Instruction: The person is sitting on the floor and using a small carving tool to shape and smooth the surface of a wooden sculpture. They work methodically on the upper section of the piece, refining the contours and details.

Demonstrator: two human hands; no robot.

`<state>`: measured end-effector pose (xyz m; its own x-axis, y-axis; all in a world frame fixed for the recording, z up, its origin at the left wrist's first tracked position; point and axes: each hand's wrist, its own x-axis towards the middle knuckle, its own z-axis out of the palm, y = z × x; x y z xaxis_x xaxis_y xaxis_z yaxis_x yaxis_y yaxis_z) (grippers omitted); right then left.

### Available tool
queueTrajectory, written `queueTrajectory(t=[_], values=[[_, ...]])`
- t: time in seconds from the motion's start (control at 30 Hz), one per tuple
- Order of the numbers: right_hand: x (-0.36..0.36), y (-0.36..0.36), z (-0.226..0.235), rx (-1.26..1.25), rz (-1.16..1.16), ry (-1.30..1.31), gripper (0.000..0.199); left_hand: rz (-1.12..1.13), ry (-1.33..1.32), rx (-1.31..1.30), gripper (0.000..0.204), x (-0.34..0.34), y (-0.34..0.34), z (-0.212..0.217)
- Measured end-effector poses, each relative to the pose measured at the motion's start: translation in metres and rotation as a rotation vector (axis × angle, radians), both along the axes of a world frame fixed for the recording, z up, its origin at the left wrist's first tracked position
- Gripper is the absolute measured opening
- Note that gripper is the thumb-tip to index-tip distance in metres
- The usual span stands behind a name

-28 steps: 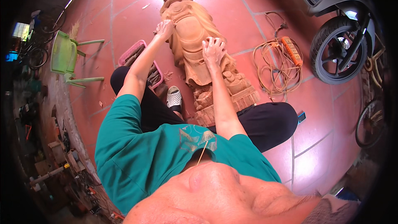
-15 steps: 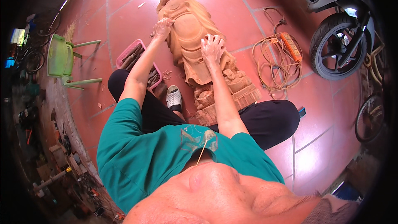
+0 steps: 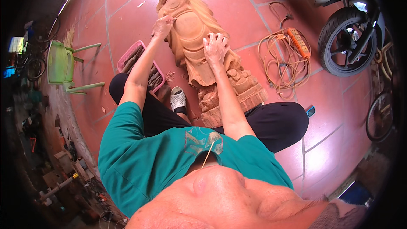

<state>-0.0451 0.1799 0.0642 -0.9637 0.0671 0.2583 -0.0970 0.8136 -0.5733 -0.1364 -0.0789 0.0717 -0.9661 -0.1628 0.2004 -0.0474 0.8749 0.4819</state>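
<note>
A carved wooden statue of a robed figure lies on the floor in front of me, its carved base towards me and its top pointing away. Against the statue's upper left side is my left hand, closed, with the fingertips pinched together. Something small and dark seems to show at those fingertips, too small to name. My right hand rests on the statue's right side, its fingers spread and bent over the robe folds, holding nothing.
A pink basket of dark, long pieces stands left of the statue, with wood shavings beside it. Farther left is a green plastic chair. On the right lie a coiled cable and orange power strip, near a motorbike wheel.
The whole view has shifted slightly. Both hands keep nearly the same places on the statue, which lies as before.
</note>
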Motion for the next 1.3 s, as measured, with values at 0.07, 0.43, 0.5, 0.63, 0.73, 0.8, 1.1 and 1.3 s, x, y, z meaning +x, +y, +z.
queueTrajectory(t=[0.07,0.43,0.5,0.63,0.73,0.8,1.1,1.3], values=[[0.000,0.000,0.001,-0.007,-0.003,0.003,0.031,0.007,0.020,-0.106,0.016,-0.007,0.016,0.007],[-0.001,-0.001,0.002,-0.038,0.007,-0.022,0.033,-0.151,-0.065,-0.071,0.017,-0.034,0.012,0.017],[-0.001,-0.001,0.002,-0.046,0.008,-0.012,0.033,-0.182,-0.042,0.181,0.017,-0.036,0.009,0.011],[0.000,-0.001,0.003,-0.038,0.013,-0.016,0.032,-0.182,-0.056,-0.010,0.018,-0.052,0.025,0.007],[0.002,0.002,0.005,-0.030,0.009,-0.031,0.032,-0.201,-0.157,-0.259,0.018,-0.069,0.039,0.020],[0.001,0.002,0.005,-0.024,-0.002,-0.038,0.031,-0.213,-0.222,-0.308,0.019,-0.073,0.048,0.030],[-0.001,-0.001,0.003,-0.004,-0.004,-0.019,0.030,-0.378,-0.104,-0.556,0.019,-0.067,0.064,0.030],[0.000,-0.004,0.004,-0.010,0.012,-0.020,0.030,-0.232,-0.193,-0.276,0.020,-0.070,0.046,0.031]])
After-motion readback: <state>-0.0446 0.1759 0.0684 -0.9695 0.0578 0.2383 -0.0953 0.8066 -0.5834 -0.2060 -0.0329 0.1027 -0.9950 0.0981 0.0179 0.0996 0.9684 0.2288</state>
